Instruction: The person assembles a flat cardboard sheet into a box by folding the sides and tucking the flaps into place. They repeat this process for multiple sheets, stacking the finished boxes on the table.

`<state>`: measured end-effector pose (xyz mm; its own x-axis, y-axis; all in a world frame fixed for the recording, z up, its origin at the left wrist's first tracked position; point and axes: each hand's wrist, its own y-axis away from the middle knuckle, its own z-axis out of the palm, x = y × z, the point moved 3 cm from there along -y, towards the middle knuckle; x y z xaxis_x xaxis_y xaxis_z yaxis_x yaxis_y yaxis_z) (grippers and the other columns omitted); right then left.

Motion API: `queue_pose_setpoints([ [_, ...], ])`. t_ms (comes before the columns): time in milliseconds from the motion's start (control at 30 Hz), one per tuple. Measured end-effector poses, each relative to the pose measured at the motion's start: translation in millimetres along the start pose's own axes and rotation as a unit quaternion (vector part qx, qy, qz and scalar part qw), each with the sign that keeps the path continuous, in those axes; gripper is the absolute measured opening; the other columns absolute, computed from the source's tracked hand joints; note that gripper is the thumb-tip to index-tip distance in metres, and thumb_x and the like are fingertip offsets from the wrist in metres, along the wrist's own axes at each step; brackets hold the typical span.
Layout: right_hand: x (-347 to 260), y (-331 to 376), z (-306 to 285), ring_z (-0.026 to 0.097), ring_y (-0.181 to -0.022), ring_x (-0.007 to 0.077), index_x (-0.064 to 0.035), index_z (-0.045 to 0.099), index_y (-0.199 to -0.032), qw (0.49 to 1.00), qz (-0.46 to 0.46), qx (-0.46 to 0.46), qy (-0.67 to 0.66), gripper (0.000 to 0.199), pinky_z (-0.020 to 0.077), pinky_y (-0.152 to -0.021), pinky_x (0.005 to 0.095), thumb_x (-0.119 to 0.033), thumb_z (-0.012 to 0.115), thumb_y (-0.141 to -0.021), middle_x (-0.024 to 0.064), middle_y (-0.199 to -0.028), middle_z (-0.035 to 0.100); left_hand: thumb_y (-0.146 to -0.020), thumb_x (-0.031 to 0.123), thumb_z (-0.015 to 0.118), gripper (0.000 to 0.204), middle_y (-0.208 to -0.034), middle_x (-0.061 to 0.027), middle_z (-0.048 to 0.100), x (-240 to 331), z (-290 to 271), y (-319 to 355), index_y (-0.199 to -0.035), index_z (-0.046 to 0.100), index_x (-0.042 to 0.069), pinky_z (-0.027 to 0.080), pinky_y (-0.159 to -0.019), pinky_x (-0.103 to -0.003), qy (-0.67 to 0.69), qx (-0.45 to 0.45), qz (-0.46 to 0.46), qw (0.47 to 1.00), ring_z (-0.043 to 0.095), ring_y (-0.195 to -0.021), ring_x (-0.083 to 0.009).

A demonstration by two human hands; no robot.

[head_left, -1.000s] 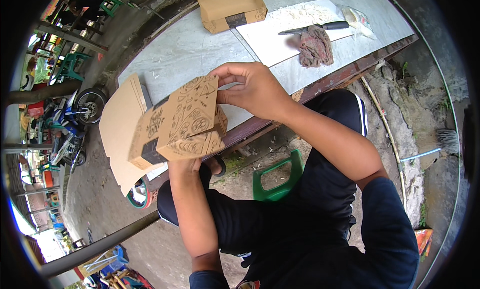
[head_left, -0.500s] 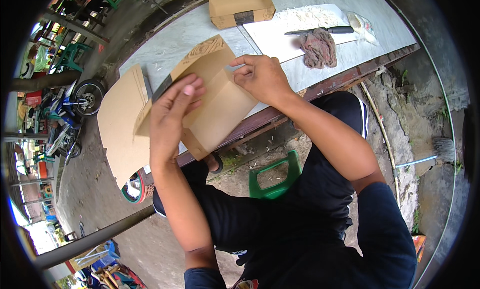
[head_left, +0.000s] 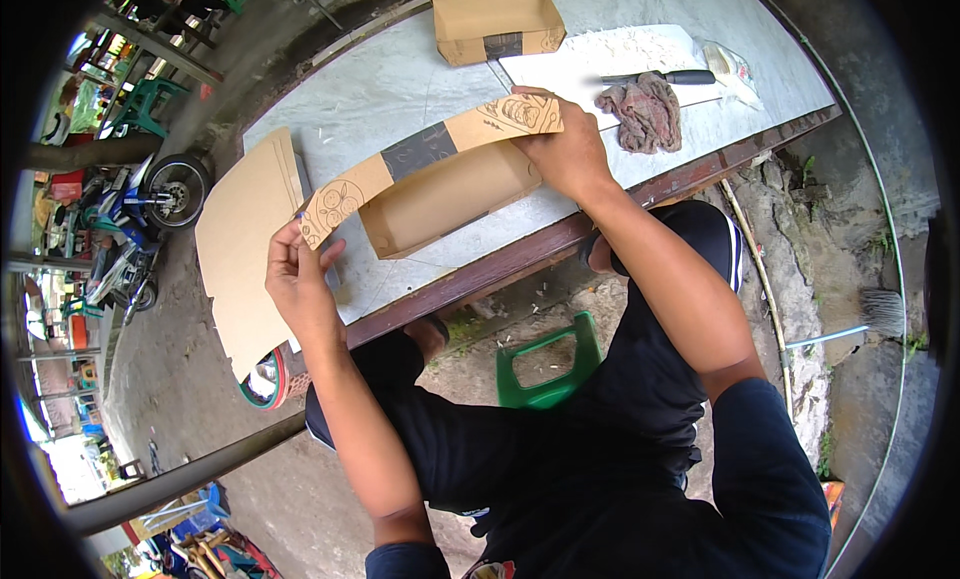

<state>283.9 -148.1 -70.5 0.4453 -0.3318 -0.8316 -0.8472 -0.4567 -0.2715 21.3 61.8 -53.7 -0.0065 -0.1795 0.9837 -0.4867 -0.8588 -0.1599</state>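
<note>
At the marbled grey-white table (head_left: pixel 325 109), our left hand (head_left: pixel 302 274) and right hand (head_left: pixel 574 157) pinch the open, printed brown cardboard box (head_left: pixel 455 197) by 2 flap ends; we'd best bend evenly.

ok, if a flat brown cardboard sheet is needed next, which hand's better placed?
Left, likely: the left hand is nearer the flat brown cardboard sheets, while the right hand grips the right end of the open, printed brown cardboard box.
</note>
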Motion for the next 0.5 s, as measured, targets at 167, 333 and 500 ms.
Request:
queue_pose_setpoints([
  [167,6,-4,11,0.077,-0.091,0.0341,-0.0055,0.077,-0.115,0.992,0.096,-0.082,0.021,0.027,0.0589,-0.088,0.0413,-0.017,0.070,-0.092,0.0184,-0.098,0.079,-0.107,0.021,0.061,0.035,-0.143,-0.0155,0.060,-6,13,8,-0.135,0.060,0.000,0.055,-0.103,-0.042,0.044,-0.027,-0.062,0.997,0.060,-0.132,-0.0270],
  [333,25,-8,26,0.079,-0.084,0.0285,-0.0049,0.079,-0.110,0.995,0.031,-0.095,0.010,0.024,0.0589,-0.084,0.0384,-0.021,0.064,-0.099,0.0147,-0.093,0.080,-0.100,0.015,0.073,0.046,-0.145,-0.0210,0.057,-24,23,1,-0.139,0.054,-0.001,0.048,-0.111,-0.041,-0.031,-0.035,0.005,0.999,0.053,-0.139,-0.0269],
  [500,2,-7,15,0.075,-0.084,0.0330,-0.0098,0.078,-0.111,0.991,-0.013,-0.129,0.045,0.038,0.0571,-0.079,0.0436,-0.043,0.060,-0.106,0.0143,-0.088,0.078,-0.095,0.011,0.080,0.061,-0.144,-0.0214,0.058,-41,24,-12,-0.145,0.048,-0.002,0.041,-0.117,-0.039,0.016,0.090,0.028,0.995,0.054,-0.138,-0.0278],
])
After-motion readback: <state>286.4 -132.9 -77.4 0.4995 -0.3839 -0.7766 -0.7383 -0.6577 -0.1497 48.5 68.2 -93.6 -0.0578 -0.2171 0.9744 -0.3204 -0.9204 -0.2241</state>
